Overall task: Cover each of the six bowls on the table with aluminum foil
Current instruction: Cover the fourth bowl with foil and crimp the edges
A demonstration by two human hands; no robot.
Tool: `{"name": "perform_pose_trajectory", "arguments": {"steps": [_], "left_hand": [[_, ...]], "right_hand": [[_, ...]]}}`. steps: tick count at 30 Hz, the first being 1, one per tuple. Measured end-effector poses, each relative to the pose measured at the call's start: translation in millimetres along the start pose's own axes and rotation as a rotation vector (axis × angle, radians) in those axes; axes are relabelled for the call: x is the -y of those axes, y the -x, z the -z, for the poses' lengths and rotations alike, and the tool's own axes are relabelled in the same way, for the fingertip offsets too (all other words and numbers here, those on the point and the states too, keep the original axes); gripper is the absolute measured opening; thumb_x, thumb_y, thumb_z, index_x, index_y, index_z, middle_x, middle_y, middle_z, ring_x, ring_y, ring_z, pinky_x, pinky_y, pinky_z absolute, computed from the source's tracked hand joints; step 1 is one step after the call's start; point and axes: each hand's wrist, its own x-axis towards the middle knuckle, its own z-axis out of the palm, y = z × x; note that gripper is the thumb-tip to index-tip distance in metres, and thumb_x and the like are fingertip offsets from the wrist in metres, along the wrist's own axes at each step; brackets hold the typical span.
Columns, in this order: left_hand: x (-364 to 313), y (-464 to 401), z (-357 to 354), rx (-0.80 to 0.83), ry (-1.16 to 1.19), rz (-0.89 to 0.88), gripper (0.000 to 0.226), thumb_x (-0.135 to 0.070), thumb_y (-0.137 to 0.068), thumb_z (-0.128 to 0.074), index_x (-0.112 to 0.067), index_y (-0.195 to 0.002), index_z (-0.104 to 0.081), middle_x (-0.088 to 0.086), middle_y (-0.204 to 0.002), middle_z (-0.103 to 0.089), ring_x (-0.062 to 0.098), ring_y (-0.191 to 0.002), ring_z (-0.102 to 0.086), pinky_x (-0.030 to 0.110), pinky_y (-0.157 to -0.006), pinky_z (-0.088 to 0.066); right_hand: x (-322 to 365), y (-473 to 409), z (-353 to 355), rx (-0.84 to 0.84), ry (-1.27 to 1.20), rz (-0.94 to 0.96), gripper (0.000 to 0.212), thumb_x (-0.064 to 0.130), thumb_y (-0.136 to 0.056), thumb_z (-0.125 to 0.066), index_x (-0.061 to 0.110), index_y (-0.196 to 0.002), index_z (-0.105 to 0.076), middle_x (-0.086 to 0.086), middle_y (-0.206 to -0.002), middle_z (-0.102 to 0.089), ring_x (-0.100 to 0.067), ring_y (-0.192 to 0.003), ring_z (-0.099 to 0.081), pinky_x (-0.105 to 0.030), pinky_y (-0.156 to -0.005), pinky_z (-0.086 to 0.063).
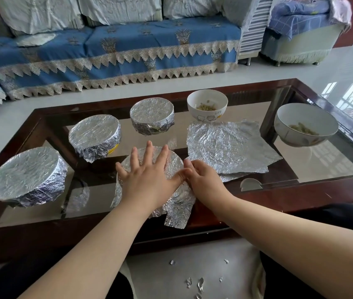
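Wrapping the fourth bowl [172,164]

Left hand [147,176] pressed flat, fingers spread, pinning foil taut; right hand [203,180] curled, crimping foil under the rim. Two bowls uncovered.

Left hand [149,178] flat, fingers spread; right hand [203,180] curled.

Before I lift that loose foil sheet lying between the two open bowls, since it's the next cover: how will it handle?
The loose foil sheet looks thin and already crinkled, so it will probably flop and bend when lifted by one edge. It likely weighs almost nothing and could slide on the glass table. Scraps on the floor suggest it tears easily.
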Motion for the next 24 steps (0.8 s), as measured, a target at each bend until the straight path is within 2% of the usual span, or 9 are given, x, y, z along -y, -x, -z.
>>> {"name": "perform_pose_trajectory", "arguments": {"steps": [2, 4, 10, 14, 17, 19, 21, 24], "left_hand": [[-1.9, 0.5, 1.6, 0.012, 0.012, 0.012, 0.101, -0.091, -0.065, 0.002, -0.046, -0.155, 0.006, -0.004, -0.166, 0.016, 0.032, -0.152, 0.013, 0.069, -0.115, -0.001], [-0.2, 0.6, 6.8, 0.052, 0.002, -0.001, 0.105, -0.091, -0.060, 0.003, -0.046, -0.155, 0.007, -0.005, -0.166, 0.017, 0.032, -0.152, 0.013, 0.068, -0.115, -0.003], [38.5, -0.5, 27.7, 0.260, -0.103, -0.189, 0.124, -0.101, -0.048, -0.017, -0.044, -0.153, 0.019, -0.009, -0.161, 0.030, 0.021, -0.150, 0.022, 0.056, -0.120, -0.006], [47.5, 0.5, 21.9, 0.245, -0.076, -0.220, 0.132, -0.106, -0.045, -0.017, -0.041, -0.154, 0.018, -0.011, -0.161, 0.030, 0.018, -0.149, 0.024, 0.054, -0.120, -0.003], [48.1, 4.8, 15.4, 0.205, -0.016, -0.215, 0.133, -0.105, -0.043, -0.017, -0.041, -0.154, 0.017, -0.011, -0.161, 0.029, 0.021, -0.147, 0.032, 0.052, -0.120, 0.006], [48.7, 7.6, 14.0, 0.189, 0.017, -0.201, 0.133, -0.104, -0.043, -0.018, -0.040, -0.155, 0.017, -0.012, -0.160, 0.029, 0.025, -0.143, 0.038, 0.050, -0.119, 0.011], [48.4, 8.7, 13.5, 0.178, 0.023, -0.199, 0.133, -0.104, -0.043, -0.018, -0.040, -0.155, 0.017, -0.011, -0.161, 0.028, 0.027, -0.144, 0.036, 0.049, -0.120, 0.012], [48.0, 10.1, 12.5, 0.164, 0.031, -0.199, 0.132, -0.105, -0.045, -0.020, -0.042, -0.155, 0.016, -0.012, -0.161, 0.029, 0.025, -0.146, 0.033, 0.048, -0.121, 0.010]], "right_hand": [[2.8, 2.0, 1.2, 0.008, 0.007, 0.018, 0.033, 0.043, -0.098, -0.047, 0.017, -0.080, -0.054, 0.009, -0.058, -0.047, -0.008, -0.052, -0.043, -0.027, -0.055, -0.033], [3.7, 2.6, 0.6, 0.017, -0.012, 0.022, 0.032, 0.041, -0.097, -0.050, 0.012, -0.089, -0.060, 0.009, -0.059, -0.050, -0.007, -0.051, -0.046, -0.026, -0.055, -0.035], [3.8, 0.2, -1.0, 0.007, -0.022, 0.019, 0.034, 0.042, -0.095, -0.053, 0.010, -0.093, -0.066, 0.001, -0.071, -0.062, -0.013, -0.062, -0.054, -0.031, -0.064, -0.042], [6.9, -0.7, 0.2, 0.018, 0.009, 0.052, 0.034, 0.038, -0.097, -0.051, 0.007, -0.092, -0.065, 0.001, -0.070, -0.060, -0.011, -0.061, -0.051, -0.028, -0.060, -0.038], [9.2, 1.6, -1.8, 0.002, 0.056, 0.109, 0.040, 0.033, -0.100, -0.046, -0.002, -0.086, -0.059, -0.003, -0.066, -0.052, -0.012, -0.057, -0.043, -0.024, -0.054, -0.032], [8.4, 3.4, -5.9, -0.025, 0.072, 0.150, 0.042, 0.030, -0.102, -0.042, -0.006, -0.083, -0.054, -0.007, -0.068, -0.049, -0.016, -0.060, -0.040, -0.030, -0.057, -0.030], [5.0, 4.8, -11.2, -0.060, 0.073, 0.174, 0.040, 0.030, -0.103, -0.039, 0.001, -0.077, -0.049, -0.007, -0.071, -0.048, -0.019, -0.066, -0.041, -0.035, -0.063, -0.030], [-1.9, 5.0, -17.5, -0.098, 0.032, 0.171, 0.036, 0.029, -0.104, -0.036, 0.017, -0.070, -0.039, -0.001, -0.071, -0.044, -0.018, -0.068, -0.041, -0.034, -0.065, -0.030]]}}
